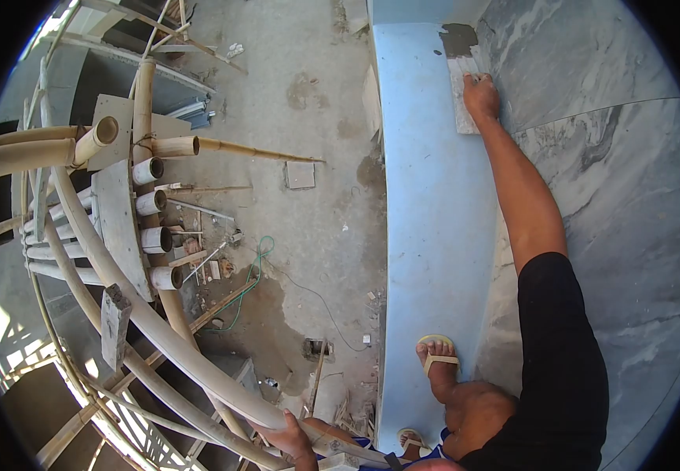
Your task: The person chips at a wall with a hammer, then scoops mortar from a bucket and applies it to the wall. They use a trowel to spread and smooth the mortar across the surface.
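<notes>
At the far end of a light blue ledge [434,196], my right hand [481,96] is closed on a plastering trowel [466,118], a pale, flat, rectangular one whose handle is hidden under my fingers. The trowel lies flat on the ledge beside the grey marbled wall panels [591,149]. A dark grey patch of wet-looking mortar [459,39] touches its far end. Low in the view, my left hand [286,439] wraps around a thick, curved-looking bamboo pole [198,377] of the scaffold.
My sandalled foot [438,365] stands on the ledge. To the left the ledge drops to a concrete floor [300,259] far below, with a green hose [257,275] and scattered debris. Scaffold poles [144,118] and a wooden board [124,228] crowd the left side.
</notes>
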Available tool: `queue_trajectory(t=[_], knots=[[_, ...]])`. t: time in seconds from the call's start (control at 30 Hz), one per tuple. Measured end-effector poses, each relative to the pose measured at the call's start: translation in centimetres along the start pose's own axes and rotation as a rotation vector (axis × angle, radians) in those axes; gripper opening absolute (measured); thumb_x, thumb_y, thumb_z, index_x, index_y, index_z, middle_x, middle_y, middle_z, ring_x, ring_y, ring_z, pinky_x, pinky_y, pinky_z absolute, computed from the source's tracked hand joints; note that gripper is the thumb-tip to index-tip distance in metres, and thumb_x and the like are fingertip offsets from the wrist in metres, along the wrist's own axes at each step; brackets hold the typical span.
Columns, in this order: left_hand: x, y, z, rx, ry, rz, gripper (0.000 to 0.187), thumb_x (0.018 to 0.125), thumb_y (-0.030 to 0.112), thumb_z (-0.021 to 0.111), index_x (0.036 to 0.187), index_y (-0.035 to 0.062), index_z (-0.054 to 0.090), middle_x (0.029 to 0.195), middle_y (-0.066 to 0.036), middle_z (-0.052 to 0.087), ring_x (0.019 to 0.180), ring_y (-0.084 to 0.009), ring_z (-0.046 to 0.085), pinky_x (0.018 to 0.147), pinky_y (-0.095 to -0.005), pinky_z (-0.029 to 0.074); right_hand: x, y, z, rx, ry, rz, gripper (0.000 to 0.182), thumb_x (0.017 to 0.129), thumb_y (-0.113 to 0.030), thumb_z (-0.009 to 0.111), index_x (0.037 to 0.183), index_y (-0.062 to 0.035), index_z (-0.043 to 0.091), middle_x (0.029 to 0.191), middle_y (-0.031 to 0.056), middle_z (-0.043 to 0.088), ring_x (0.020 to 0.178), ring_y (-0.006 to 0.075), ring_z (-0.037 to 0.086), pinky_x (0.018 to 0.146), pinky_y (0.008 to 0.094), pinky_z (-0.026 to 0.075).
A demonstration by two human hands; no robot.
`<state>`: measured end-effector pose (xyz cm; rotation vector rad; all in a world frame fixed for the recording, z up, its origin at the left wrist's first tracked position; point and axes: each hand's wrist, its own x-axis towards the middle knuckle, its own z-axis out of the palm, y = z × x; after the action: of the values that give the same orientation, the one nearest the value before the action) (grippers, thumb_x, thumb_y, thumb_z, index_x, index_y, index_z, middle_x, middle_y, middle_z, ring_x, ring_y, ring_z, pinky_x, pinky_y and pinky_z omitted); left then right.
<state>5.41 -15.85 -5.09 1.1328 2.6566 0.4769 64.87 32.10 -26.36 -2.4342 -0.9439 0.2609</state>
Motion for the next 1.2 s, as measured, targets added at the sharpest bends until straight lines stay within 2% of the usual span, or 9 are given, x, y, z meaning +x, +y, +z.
queue_trajectory(t=[0.07, 0.13, 0.27, 0.47, 0.53, 0.77, 0.87, 0.93, 1.2], knots=[[0.1, 0.0, -0.1, -0.014, -0.004, -0.002, 0.094, 0.075, 0.012, 0.071, 0.152, -0.0046, 0.018, 0.148, -0.029, 0.035, 0.133, -0.0421, 0.041, 0.113, -0.0464, 0.033, 0.5, 0.1, 0.0, -0.002, 0.017, 0.028, 0.053, 0.093, -0.042, 0.055, 0.123, 0.0021, 0.056, 0.117, 0.0273, 0.065, 0.108, 0.043, 0.064, 0.094, 0.0485, 0.05], [0.1, -0.7, -0.2, -0.051, -0.033, -0.03, 0.099, 0.076, 0.011, 0.073, 0.155, -0.0017, 0.015, 0.154, -0.025, 0.026, 0.14, -0.0381, 0.033, 0.117, -0.0421, 0.024, 1.0, -0.2, 0.5, 0.002, 0.03, 0.056, 0.054, 0.093, -0.042, 0.055, 0.123, 0.0026, 0.055, 0.117, 0.0279, 0.065, 0.108, 0.0436, 0.064, 0.093, 0.0488, 0.05], [0.0, -0.6, 0.0, -0.075, -0.038, -0.058, 0.099, 0.076, 0.01, 0.072, 0.155, -0.0015, 0.014, 0.154, -0.025, 0.026, 0.14, -0.0378, 0.033, 0.117, -0.0425, 0.025, 2.7, -0.7, 0.9, 0.0, 0.054, 0.119, 0.055, 0.092, -0.042, 0.054, 0.122, 0.0039, 0.054, 0.115, 0.0309, 0.064, 0.107, 0.046, 0.063, 0.093, 0.0496, 0.05], [-0.2, 1.0, -0.1, -0.102, -0.05, -0.076, 0.097, 0.077, 0.008, 0.072, 0.155, 0.0, 0.015, 0.154, -0.025, 0.027, 0.14, -0.0374, 0.034, 0.117, -0.0432, 0.026, 3.2, -0.8, 1.6, -0.01, 0.019, 0.043, 0.054, 0.092, -0.042, 0.054, 0.121, 0.0033, 0.054, 0.113, 0.0314, 0.065, 0.107, 0.0453, 0.064, 0.093, 0.0498, 0.051], [-0.1, 0.5, 0.0, -0.084, -0.013, -0.049, 0.096, 0.076, 0.011, 0.072, 0.153, -0.002, 0.016, 0.146, -0.029, 0.037, 0.129, -0.0426, 0.046, 0.11, -0.0475, 0.037, 2.1, -0.9, 1.2, -0.037, -0.009, 0.004, 0.053, 0.092, -0.042, 0.055, 0.121, 0.003, 0.054, 0.113, 0.0311, 0.065, 0.106, 0.0448, 0.064, 0.093, 0.0497, 0.051], [0.0, -2.1, 0.1, 0.012, 0.023, 0.039, 0.095, 0.076, 0.011, 0.072, 0.153, -0.0033, 0.017, 0.145, -0.029, 0.038, 0.128, -0.0426, 0.046, 0.109, -0.0474, 0.038, 2.1, -0.8, 1.4, 0.017, 0.046, 0.08, 0.052, 0.092, -0.042, 0.056, 0.121, 0.001, 0.056, 0.113, 0.0282, 0.066, 0.106, 0.0436, 0.065, 0.092, 0.0487, 0.051], [0.0, -1.1, -0.2, -0.103, -0.008, -0.052, 0.096, 0.075, 0.011, 0.072, 0.153, -0.0034, 0.018, 0.146, -0.029, 0.037, 0.13, -0.0425, 0.045, 0.11, -0.0479, 0.037, 1.6, -1.3, 1.4, 0.026, 0.003, 0.025, 0.051, 0.092, -0.042, 0.056, 0.121, 0.0007, 0.056, 0.113, 0.0278, 0.067, 0.106, 0.0436, 0.065, 0.092, 0.0487, 0.051], [0.1, -0.8, -0.2, -0.109, -0.066, -0.063, 0.097, 0.079, 0.009, 0.072, 0.156, 0.0008, 0.012, 0.154, -0.024, 0.025, 0.138, -0.0386, 0.035, 0.116, -0.0439, 0.027, 1.2, -1.0, 1.6, 0.033, -0.027, -0.025, 0.052, 0.092, -0.042, 0.056, 0.121, 0.0009, 0.056, 0.113, 0.0277, 0.067, 0.106, 0.0436, 0.065, 0.092, 0.0487, 0.051], [0.0, 1.2, -0.2, -0.064, -0.065, -0.058, 0.1, 0.078, 0.008, 0.073, 0.156, 0.0001, 0.011, 0.156, -0.025, 0.021, 0.141, -0.038, 0.032, 0.117, -0.0442, 0.024, 0.8, 0.1, 0.7, -0.026, -0.001, 0.048, 0.053, 0.093, -0.043, 0.055, 0.12, 0.0033, 0.054, 0.111, 0.0292, 0.066, 0.105, 0.0442, 0.065, 0.092, 0.0483, 0.051]])
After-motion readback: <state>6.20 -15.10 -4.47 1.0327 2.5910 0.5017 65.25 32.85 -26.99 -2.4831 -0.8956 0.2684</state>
